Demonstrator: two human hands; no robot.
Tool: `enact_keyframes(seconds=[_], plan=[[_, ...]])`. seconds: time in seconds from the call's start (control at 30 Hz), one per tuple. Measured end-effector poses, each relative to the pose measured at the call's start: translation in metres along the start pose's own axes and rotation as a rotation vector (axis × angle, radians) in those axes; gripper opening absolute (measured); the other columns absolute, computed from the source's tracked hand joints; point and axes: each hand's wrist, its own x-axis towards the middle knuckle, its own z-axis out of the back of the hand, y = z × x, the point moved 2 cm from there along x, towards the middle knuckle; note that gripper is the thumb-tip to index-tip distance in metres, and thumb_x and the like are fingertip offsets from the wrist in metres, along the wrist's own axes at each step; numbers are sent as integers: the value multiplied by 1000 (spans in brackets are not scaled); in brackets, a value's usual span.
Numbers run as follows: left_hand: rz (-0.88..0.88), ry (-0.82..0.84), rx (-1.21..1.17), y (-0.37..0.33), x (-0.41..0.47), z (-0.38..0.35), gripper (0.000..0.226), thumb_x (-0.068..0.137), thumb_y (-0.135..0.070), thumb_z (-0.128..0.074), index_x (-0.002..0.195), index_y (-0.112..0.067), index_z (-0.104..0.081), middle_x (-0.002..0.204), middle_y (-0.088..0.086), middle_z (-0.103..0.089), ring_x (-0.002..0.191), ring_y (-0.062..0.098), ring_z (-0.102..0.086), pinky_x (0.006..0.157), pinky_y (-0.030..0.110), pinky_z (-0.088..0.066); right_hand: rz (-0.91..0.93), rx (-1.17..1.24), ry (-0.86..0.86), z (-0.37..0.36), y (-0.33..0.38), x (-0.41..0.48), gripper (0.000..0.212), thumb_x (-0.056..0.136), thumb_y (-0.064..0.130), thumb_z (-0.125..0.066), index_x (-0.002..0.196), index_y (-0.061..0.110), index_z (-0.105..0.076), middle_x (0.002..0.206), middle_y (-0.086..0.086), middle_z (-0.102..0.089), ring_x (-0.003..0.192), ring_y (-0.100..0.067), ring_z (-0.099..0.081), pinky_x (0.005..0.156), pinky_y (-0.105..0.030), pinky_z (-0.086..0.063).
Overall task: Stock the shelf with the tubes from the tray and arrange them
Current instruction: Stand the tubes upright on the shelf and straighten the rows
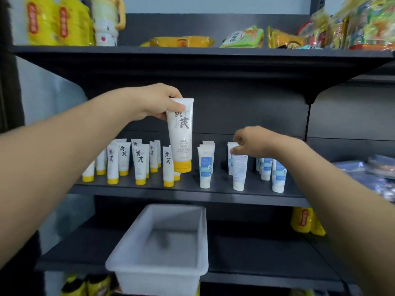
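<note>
1. Hard to read, far left: the yellow-cap tubes [128, 161] overlap in rows, so I can't count them. The outermost ones sit behind the left forearm.
2. The left hand [158, 103] grips the held tube [180, 133] by its flat crimped end. I see the thumb across the front; the other fingers are hidden behind the tube.
3. The right hand [254, 142] has curled fingers and pinches the top edge of the small-print tube [239, 171]. It covers the tops of the tubes behind it.
4. Far right: the blue wrapped packs [367, 171] are blurred and cut by the frame. The lower yellow packs [303, 221] are partly behind the right forearm. The top-right snack bags [352, 24] are smeared and unreadable.
5. The tray [162, 268] sits on the lower shelf, centre. Inside I see only its bare floor.
6. The middle shelf [192, 195] carries, from the left: the yellow-cap tubes, then the held tube raised in front of them with its cap down and off the shelf. Next come the blue-label tubes [206, 167], then the small-print tube, which stands cap down on the shelf.
7. Materials: the tubes are smooth white plastic, tapering to a round cap. The tray is frosted, translucent, rectangular and rolled at the rim. The shelving is matte dark metal.
</note>
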Motion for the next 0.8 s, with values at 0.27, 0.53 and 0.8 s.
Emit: enact_keyframes(seconds=[0.27, 0.53, 0.8], plan=[[51, -30, 44, 32, -41, 35, 8, 90, -14, -57, 85, -19, -58, 93, 2, -63, 90, 17, -61, 80, 29, -53, 58, 90, 24, -16, 59, -1, 48, 91, 40, -52, 130, 11, -49, 131, -7, -55, 117, -25, -52, 89, -31, -42], [63, -48, 105, 99, -46, 92, 6, 90, -16, -57, 86, -20, -59, 90, -2, -63, 83, 11, -60, 69, 22, -50, 104, 103, 26, -40, 136, 42, 44, 92, 39, -51, 125, 11, -51, 129, -5, -55, 116, -25, -51, 81, -28, -37], [17, -82, 133, 166, -33, 168, 2, 90, -17, -57, 90, -17, -59, 88, -2, -63, 81, 9, -60, 67, 20, -49, 87, 118, 26, -51, 209, 104, 43, 92, 39, -51, 122, 9, -54, 123, -7, -60, 113, -25, -54, 97, -39, -45]])
